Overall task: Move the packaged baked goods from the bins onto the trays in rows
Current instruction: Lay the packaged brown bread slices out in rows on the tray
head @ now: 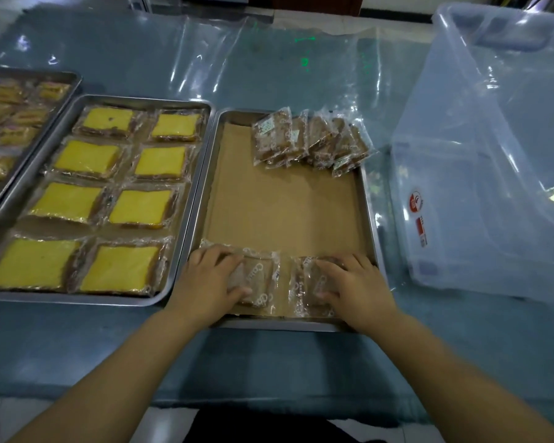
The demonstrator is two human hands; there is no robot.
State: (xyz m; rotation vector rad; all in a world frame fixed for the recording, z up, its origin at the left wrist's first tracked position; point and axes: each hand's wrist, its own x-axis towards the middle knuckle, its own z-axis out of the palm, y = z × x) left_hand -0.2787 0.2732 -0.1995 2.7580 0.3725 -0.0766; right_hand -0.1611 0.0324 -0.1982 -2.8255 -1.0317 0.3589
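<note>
At the near edge of the tray, two brown packets lie side by side on the paper that lines it, a narrow gap between them. My left hand grasps the left packet, fingers over its far edge and thumb along its near edge. My right hand has the right packet in the same grip, mirrored. Both packets are flat on the paper, in clear wrap with white print.

Up in the far right corner of this tray is a pile of the same brown packets, leaning on one another and spilling a little over the rim. Between the pile and my hands the paper is bare.

Just left, touching rim to rim, sits the cake tray, with wrapped yellow cakes in two columns of four. Beyond it a third tray runs off the left edge, with more wrapped pieces that are too blurred to name.

To the right, near the tray but apart from it, stands a clear bin with a red and white label on its near wall.

All of this is on a blue-grey table. A wrinkled clear sheet covers its far half and catches the light, with a green glint in it. Past the far edge I see a strip of pale floor and the dark feet of some furniture.
</note>
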